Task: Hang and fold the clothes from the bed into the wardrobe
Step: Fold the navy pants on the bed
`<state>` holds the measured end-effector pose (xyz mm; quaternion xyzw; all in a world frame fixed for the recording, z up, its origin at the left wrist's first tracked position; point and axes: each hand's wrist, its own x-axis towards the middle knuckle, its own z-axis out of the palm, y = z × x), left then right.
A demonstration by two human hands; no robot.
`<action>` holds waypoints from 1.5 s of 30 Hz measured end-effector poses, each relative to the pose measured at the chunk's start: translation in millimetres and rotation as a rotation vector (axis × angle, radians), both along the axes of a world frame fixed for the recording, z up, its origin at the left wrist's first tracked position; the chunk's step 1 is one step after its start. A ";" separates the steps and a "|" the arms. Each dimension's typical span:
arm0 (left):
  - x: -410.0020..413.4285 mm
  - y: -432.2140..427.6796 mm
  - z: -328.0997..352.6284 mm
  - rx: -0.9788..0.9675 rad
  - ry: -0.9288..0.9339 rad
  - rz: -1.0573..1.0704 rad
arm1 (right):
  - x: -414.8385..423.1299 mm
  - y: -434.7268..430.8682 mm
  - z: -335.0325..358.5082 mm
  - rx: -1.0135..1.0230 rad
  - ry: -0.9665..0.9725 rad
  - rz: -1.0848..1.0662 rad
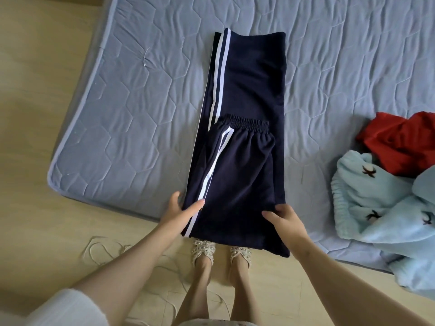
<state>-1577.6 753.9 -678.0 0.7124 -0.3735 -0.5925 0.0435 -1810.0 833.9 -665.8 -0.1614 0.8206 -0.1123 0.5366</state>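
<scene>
I see a fuzzy white sleeve on the left upper arm; both arms run bare to the left hand and right hand. Pale beaded slippers show beneath a pale speckled hem.

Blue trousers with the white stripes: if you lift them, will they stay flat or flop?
Probably flop: the blue trousers already fold over themselves and droop off the mattress edge. They look light, since the left hand and right hand pinch only the fold. Unlikely to slide; the cloth looks soft, not shiny.
</scene>
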 end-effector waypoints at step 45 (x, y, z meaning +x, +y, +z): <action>-39.6 -59.3 9.2 -0.540 -0.563 -1.301 | 3.9 -56.3 9.8 -0.094 0.508 0.863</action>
